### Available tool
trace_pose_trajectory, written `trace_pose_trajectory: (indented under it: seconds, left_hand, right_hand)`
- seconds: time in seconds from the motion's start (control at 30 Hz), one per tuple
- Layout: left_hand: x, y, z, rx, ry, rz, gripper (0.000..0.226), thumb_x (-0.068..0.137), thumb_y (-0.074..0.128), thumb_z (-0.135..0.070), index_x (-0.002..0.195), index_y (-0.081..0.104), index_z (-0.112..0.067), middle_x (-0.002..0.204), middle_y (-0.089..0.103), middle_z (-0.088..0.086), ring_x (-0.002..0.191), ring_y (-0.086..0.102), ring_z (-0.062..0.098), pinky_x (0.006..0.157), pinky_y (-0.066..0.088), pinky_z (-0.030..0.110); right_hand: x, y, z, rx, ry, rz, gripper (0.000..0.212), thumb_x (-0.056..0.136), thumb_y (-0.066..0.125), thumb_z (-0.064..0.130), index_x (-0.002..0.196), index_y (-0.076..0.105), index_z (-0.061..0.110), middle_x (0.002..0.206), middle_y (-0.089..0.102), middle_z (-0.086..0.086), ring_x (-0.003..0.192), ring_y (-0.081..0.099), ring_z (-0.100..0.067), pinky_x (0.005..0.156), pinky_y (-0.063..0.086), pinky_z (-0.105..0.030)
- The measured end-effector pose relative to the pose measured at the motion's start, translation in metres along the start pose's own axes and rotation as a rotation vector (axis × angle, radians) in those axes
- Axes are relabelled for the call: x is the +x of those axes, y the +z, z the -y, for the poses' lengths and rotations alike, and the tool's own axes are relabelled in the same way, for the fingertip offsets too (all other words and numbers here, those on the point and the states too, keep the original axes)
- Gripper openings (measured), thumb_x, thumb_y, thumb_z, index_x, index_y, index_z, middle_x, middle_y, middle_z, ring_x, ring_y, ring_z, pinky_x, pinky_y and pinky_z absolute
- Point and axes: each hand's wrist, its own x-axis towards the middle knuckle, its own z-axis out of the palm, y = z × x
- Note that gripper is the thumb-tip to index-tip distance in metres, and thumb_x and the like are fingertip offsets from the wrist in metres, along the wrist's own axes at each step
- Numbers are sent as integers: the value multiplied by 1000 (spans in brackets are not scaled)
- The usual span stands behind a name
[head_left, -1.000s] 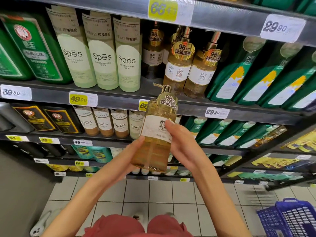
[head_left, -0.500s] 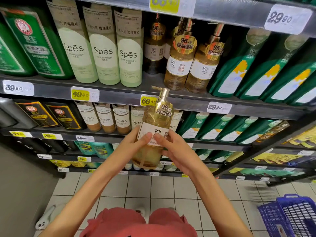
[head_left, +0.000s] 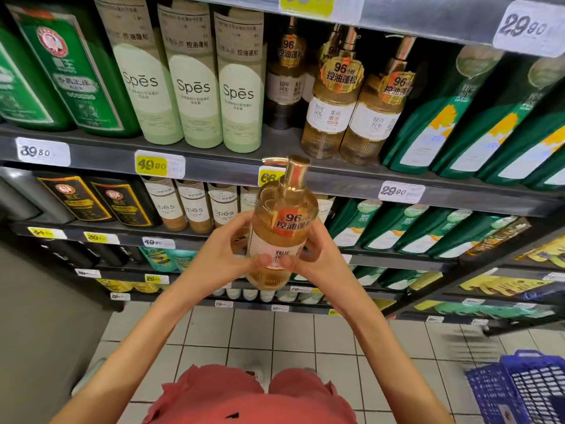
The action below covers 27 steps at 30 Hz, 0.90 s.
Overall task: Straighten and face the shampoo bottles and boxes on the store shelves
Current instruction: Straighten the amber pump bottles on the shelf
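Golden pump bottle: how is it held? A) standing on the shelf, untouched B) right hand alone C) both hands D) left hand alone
C: the left hand and right hand both grip the golden pump bottle, thumbs on its front label.

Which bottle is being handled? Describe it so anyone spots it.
Find the dark shelf rail with the yellow 49.80 tag. Right of that tag, the left hand and right hand grip an amber pump bottle. Unlike its twins standing above the rail, it is held in mid-air.
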Motion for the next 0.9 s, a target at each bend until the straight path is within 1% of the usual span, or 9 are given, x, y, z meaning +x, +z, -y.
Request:
trace_pose_trajectory:
  seconds: [0.07,0.17,0.27,0.37,0.5,0.67,0.73,0.8,0.9]
  left_hand:
    - [0,0,-4,-2,-34,-20,58,57,73,-58,105,55,-33,105,67,-5,98,64,12,80,55,28]
    - [-2,9,-13,-146,-162,-31,84,49,68,-76,111,55,-22,107,67,2,98,65,18,83,56,38]
    - [-5,16,-20,-397,-326,35,65,71,59,-65,121,54,-24,116,67,6,106,64,24,91,51,47]
    - [-6,17,-26,-520,-384,105,45,77,58,-61,110,63,-31,111,70,4,102,66,19,78,56,33]
    - [-2,20,-31,-509,-420,73,50,71,55,-62,107,60,-29,103,72,2,95,69,16,69,56,25]
    - [-4,32,-33,-359,-329,-201,68,66,62,-61,112,56,-13,108,67,12,96,67,25,85,55,47]
    - [-5,37,-33,-255,-240,-321,63,67,65,-62,103,58,-11,99,67,11,91,66,24,82,55,44]
    - [-2,38,-34,-197,-199,-343,53,68,65,-63,97,59,-19,96,68,2,92,65,20,80,55,37]
    - [15,30,-44,-151,-159,-304,48,64,56,-60,98,59,-25,97,67,-6,95,64,13,86,52,35]
  right_hand:
    - [-2,3,2,16,57,25,73,66,74,57,126,47,26,121,63,4,112,60,-10,94,52,-34]
    - [2,9,16,-51,156,-1,60,73,61,63,121,51,27,116,65,3,101,65,-8,83,56,-28]
    - [10,6,32,-115,328,38,83,63,58,79,122,56,21,111,69,-1,97,68,-17,83,57,-38]
    - [12,4,45,-133,412,76,83,60,51,81,113,64,18,98,74,-6,86,72,-21,79,59,-38]
    - [15,3,46,-173,403,53,57,80,47,71,105,65,24,94,75,-3,83,72,-19,77,58,-34]
    - [8,2,42,-50,238,123,38,87,47,58,112,61,32,105,72,9,94,69,-8,75,56,-20]
    - [1,7,32,-43,169,73,53,82,51,58,126,52,29,111,68,13,98,65,2,83,54,-18]
    - [-3,11,23,-44,162,-1,79,70,56,63,136,34,25,113,60,19,94,59,15,77,50,-7]
    - [8,7,23,-11,114,-32,83,70,58,60,137,25,23,116,59,18,98,60,11,75,49,-7]
